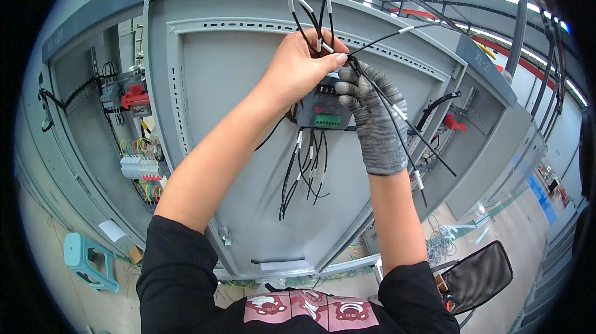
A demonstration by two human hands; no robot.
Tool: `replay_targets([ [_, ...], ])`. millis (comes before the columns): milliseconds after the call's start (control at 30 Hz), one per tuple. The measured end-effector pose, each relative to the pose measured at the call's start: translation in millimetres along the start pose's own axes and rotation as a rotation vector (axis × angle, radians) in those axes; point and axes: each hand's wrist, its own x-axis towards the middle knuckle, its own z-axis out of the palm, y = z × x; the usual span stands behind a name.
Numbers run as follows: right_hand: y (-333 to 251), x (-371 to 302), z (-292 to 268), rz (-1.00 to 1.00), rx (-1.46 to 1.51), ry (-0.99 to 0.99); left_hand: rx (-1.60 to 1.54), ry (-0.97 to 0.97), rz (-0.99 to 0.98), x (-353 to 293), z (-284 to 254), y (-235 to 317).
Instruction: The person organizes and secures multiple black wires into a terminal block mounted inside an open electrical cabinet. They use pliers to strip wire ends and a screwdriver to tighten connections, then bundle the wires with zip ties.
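Observation:
My bare left hand (304, 67) is closed, thumb against fingers, on a bundle of black wires (320, 27) that fan upward and carry white marker sleeves. Beside it my right hand (375, 120), in a grey striped knit glove, has its fingers curled around the same area. More black wires (397, 128) with white sleeves hang down across the back of that glove. Just below my hands a grey device (307, 115) with a green terminal block (328, 121) is mounted on the cabinet door (248, 85). Several loose black wires (292, 176) dangle beneath it. My fingers partly cover the device's top.
Open cabinet bays flank the door; the left one holds a red switch (135, 96) and white breakers (139, 167). A teal stool (93, 261) stands on the floor at left. At right are a black mesh chair (481, 277) and a tangle of grey wire (439, 241).

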Motion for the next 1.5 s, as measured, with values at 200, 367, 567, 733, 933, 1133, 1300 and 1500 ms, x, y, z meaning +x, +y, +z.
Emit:
replay_targets([
  [200,4,-11,4,-0.124,-0.153,0.001,-0.042,-0.056,0.013,1,-1,-4],
  [367,4,20,-1,-0.229,-0.412,0.129,-0.007,-0.127,-0.045,2,-5,4],
  [567,-2,30,4,-0.250,-0.484,0.068,-0.043,-0.093,-0.048,1,-3,-1],
  [733,-12,31,2,-0.214,-0.380,-0.111,-0.061,-0.101,-0.018,0,-6,-3],
  [933,-4,28,3,-0.351,-0.532,0.009,-0.143,-0.115,-0.033,-1,-7,-1],
  [1133,2,28,8,-0.715,-0.814,0.069,-0.073,-0.091,-0.051,-3,-8,2],
  [1300,-2,29,9,-0.678,-0.835,0.041,-0.070,-0.104,-0.044,-1,-6,1],
  [1500,-12,39,-12,-0.877,-0.923,-0.191,-0.128,-0.140,-0.030,2,-8,1],
])
